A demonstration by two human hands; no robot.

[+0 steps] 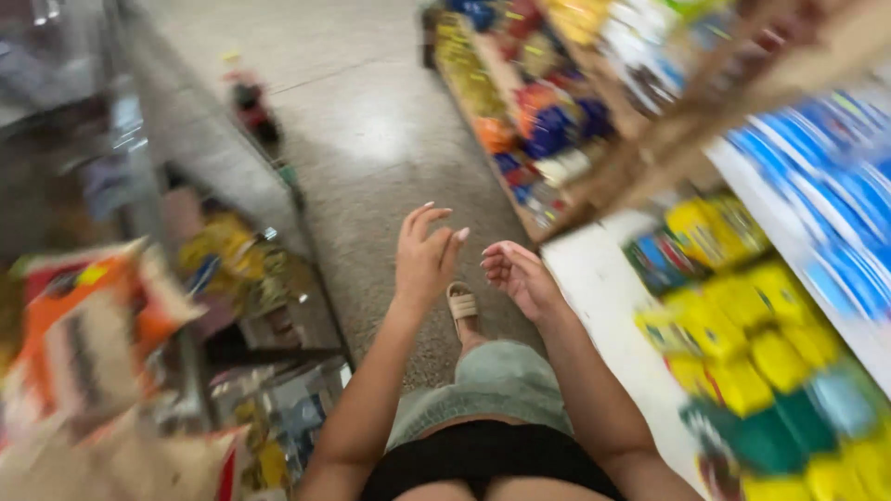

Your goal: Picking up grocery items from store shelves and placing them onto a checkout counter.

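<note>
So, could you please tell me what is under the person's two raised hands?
Under the left hand and right hand, both empty, lie speckled grey floor and one foot in a beige strapped sandal. Grey-green shorts cover the rest of the leg; the other foot is hidden.

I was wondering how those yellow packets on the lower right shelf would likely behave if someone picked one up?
The yellow packets look like soft, puffy pouches, so one would probably flex rather than stay stiff. They are piled loosely on the white shelf, so neighbours might slide when one is pulled. Their glossy look hints at slipperiness, though the blur leaves that unsure. Both hands, left and right, are empty.
</note>
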